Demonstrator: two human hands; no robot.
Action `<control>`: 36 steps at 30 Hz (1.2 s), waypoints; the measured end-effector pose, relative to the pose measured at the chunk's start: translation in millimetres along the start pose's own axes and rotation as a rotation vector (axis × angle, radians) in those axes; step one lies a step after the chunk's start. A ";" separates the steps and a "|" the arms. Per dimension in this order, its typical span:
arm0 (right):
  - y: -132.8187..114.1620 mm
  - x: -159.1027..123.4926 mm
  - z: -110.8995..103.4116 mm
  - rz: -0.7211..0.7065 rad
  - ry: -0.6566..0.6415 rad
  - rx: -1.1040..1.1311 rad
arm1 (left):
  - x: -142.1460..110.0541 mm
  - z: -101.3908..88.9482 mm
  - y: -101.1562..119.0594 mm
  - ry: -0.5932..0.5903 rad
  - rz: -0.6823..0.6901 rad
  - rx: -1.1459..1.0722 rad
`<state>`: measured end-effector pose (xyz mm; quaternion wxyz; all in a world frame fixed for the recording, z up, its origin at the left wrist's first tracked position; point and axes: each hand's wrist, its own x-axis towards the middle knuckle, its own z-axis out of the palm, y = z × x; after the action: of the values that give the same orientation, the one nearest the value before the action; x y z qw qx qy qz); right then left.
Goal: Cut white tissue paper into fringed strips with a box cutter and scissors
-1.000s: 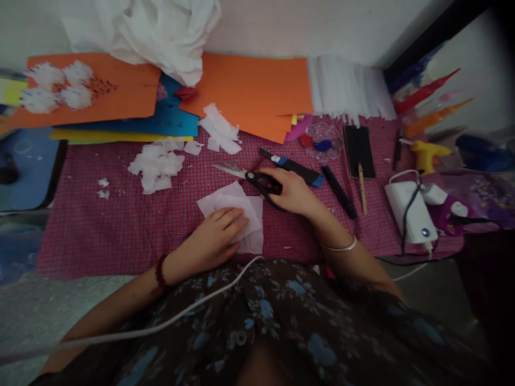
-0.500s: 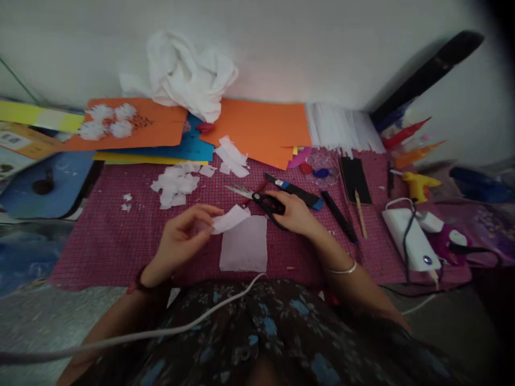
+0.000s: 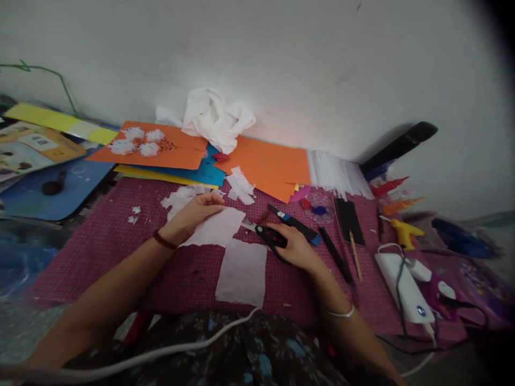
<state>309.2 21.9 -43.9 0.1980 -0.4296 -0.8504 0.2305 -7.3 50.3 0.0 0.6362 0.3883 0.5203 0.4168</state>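
Observation:
My left hand [image 3: 193, 214] is closed on a sheet of white tissue paper [image 3: 215, 229], holding it just above the red checked cloth [image 3: 120, 252]. A second square of tissue paper [image 3: 242, 272] lies flat on the cloth in front of me. Over the black handles of the scissors [image 3: 265, 236] rests my right hand [image 3: 295, 247], fingers curled on them. The blades point left, partly hidden behind the held sheet.
Orange sheets [image 3: 269, 163], blue and yellow paper and a crumpled white cloth [image 3: 215, 119] lie by the wall. White paper scraps [image 3: 181, 195] sit behind my left hand. A cutter [image 3: 295, 222], pens, a phone [image 3: 348, 217], a glue gun [image 3: 404, 231] and a white charger [image 3: 402, 287] lie right.
My left hand lifted one tissue sheet off the stack and carried it left and away from me. The right hand stayed on the scissors. The view tilted up toward the wall.

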 end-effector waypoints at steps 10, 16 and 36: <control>-9.2 1.3 -3.5 -0.042 -0.073 0.024 | 13.8 15.8 -23.9 0.104 0.125 -0.097; -6.2 0.4 0.8 -0.006 0.012 0.024 | 12.7 12.3 -30.0 -0.038 0.003 -0.331; -7.6 -4.1 -15.0 0.149 0.104 0.290 | -18.4 14.3 -23.3 -0.277 -0.091 -0.057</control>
<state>314.6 17.9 -27.9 0.2840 -0.4698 -0.7626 0.3422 7.8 24.1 -13.1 0.7308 0.3998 0.4326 0.3448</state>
